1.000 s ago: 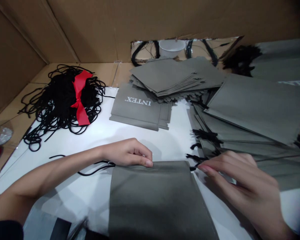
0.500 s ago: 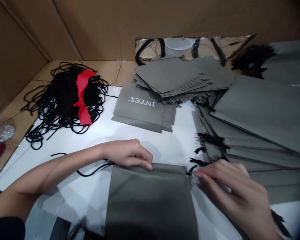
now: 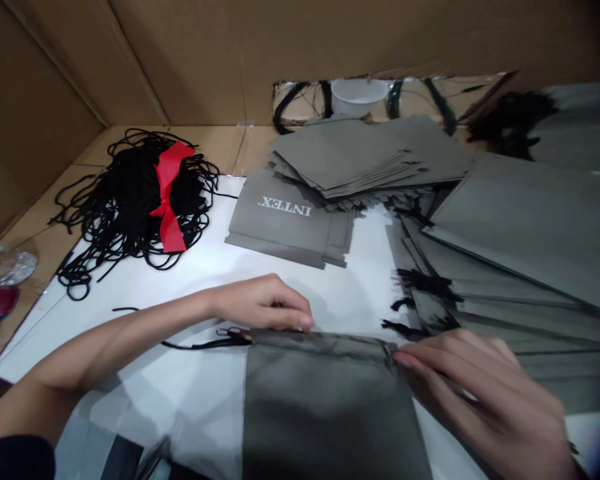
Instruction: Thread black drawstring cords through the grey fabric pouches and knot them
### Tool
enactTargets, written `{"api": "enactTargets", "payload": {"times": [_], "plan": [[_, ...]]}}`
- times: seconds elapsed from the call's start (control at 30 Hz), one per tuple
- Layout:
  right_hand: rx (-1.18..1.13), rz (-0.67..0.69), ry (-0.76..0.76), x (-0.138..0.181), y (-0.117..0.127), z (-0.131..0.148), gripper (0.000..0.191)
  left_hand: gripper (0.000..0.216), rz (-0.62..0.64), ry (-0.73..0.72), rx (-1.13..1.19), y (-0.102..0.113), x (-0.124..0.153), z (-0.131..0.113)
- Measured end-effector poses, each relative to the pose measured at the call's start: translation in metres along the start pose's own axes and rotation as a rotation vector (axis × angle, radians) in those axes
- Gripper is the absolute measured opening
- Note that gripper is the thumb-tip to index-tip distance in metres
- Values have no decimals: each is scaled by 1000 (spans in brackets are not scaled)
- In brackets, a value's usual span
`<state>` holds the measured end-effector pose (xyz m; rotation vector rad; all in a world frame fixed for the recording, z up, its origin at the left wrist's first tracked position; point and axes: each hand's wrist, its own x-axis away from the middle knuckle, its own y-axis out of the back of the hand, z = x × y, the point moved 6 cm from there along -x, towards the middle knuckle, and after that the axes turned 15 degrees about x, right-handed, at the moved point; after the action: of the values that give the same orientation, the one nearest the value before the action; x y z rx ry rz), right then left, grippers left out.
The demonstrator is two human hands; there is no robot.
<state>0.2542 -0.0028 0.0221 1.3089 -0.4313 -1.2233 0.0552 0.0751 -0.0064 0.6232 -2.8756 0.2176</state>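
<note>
A grey pouch [image 3: 325, 407] lies on the white tabletop in front of me, its top edge slightly rumpled. My left hand [image 3: 267, 303] is closed over that top edge, thumb and fingers pinching the fabric near the middle. From the pouch's upper left corner trails a black cord [image 3: 200, 345] with a small loop, passing under my left forearm. At the upper right corner my right hand [image 3: 485, 393] pinches with thumb and forefinger. The cord end there is hidden by the fingertips.
A bundle of black cords [image 3: 135, 200] tied with a red ribbon [image 3: 166, 200] lies at the far left. Flat grey pouches [image 3: 360, 157] are stacked at the back, with more pouches [image 3: 525, 227] to the right. A clear bottle [image 3: 10, 267] lies at the left edge. Cardboard walls [image 3: 195, 60] stand behind.
The pouch has slid to the right along the cord, baring more cord at its left corner. The black cord end visible earlier at the right corner is now hidden at my right fingertips.
</note>
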Motion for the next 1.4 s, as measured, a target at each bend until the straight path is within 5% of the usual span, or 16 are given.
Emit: {"api": "enactTargets", "payload": {"times": [0.13, 0.33, 0.5, 0.87, 1.03, 1.2, 1.4], "plan": [[36, -32, -86, 0, 10, -16, 5, 46, -228, -50, 113, 31, 9, 1], [113, -66, -130, -4, 16, -32, 9, 18, -146, -176, -147, 37, 15, -10], [157, -81, -135, -4, 15, -35, 15, 21, -217, -125, -243, 40, 13, -6], [205, -149, -171, -7, 18, -34, 20, 26, -262, -143, 385, 59, 17, 16], [213, -165, -184, -7, 22, -34, 22, 37, -301, -101, 309, 55, 16, 8], [202, -198, -174, -7, 25, -32, 21, 25, -400, 42, 204, 57, 17, 17], [176, -201, -197, -5, 23, -33, 19, 28, -444, -30, 347, 62, 17, 15]]}}
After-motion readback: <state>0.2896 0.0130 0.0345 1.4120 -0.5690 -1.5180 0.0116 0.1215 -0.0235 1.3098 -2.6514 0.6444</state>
